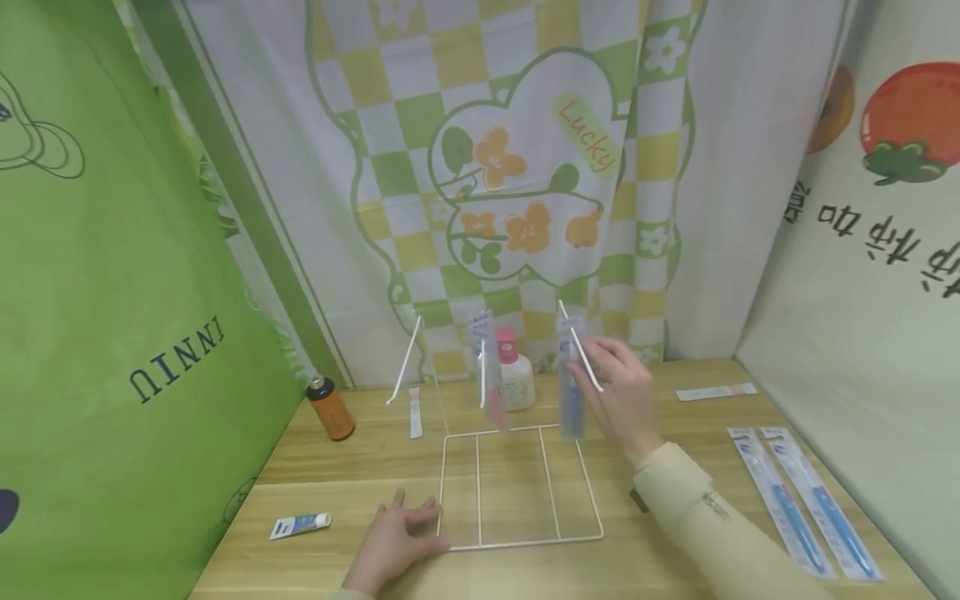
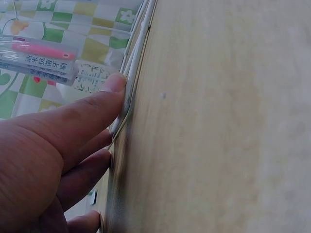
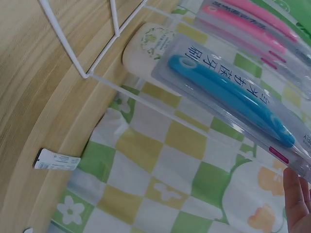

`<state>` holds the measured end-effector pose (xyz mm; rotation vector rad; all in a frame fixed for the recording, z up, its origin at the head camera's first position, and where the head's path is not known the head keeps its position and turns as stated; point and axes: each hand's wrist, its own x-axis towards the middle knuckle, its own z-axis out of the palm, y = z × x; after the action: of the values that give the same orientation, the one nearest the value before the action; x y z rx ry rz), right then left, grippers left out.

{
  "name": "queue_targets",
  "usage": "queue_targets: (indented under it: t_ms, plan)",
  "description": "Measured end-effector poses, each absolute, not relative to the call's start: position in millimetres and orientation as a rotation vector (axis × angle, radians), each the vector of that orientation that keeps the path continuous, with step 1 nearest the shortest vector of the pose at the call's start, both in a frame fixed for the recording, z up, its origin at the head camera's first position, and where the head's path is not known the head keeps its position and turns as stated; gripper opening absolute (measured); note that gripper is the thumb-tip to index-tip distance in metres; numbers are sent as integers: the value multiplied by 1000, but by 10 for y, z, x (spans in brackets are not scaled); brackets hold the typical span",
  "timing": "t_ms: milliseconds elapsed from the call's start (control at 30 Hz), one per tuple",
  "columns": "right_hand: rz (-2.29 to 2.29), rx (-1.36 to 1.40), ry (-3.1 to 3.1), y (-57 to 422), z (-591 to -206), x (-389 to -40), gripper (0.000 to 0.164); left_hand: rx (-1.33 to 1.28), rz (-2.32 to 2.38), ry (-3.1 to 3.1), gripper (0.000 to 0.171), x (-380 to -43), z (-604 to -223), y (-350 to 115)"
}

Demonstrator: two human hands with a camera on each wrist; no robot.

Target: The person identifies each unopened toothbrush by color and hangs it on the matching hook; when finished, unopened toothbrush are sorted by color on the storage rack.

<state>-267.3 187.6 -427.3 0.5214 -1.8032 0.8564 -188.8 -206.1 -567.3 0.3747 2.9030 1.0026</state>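
Note:
A white wire rack [image 1: 525,546] stands on the table with several prongs at its top. My left hand [image 1: 397,537] holds its near left base corner; in the left wrist view the thumb [image 2: 114,83] presses on the wire. At the right prong hangs a blue toothbrush in a clear pack [image 1: 572,400], and my right hand [image 1: 618,396] pinches the pack's edge. In the right wrist view that blue toothbrush [image 3: 228,99] shows clearly, with fingertips [image 3: 293,189] at the pack's edge. Pink toothbrush packs [image 1: 491,383] hang on the middle prong.
Behind the rack stands a white bottle with a pink cap [image 1: 516,375]. An orange bottle [image 1: 331,410], a small tube [image 1: 300,525] and a narrow sachet [image 1: 416,412] are at left. Two blue toothbrush packs [image 1: 825,504] and another sachet [image 1: 716,392] lie at right.

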Motion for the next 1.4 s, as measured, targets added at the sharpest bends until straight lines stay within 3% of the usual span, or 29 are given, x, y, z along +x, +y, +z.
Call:
queue_targets:
  t_ms: [600, 1400]
  plan:
    - [924, 488, -1759, 1840, -4332, -3098, 34, 364, 1003, 2901, 61, -1887, -5640, -2044]
    - [951, 473, -1763, 1818, -4361, -3107, 40, 398, 1013, 2895, 58, -1879, -5625, -2057]
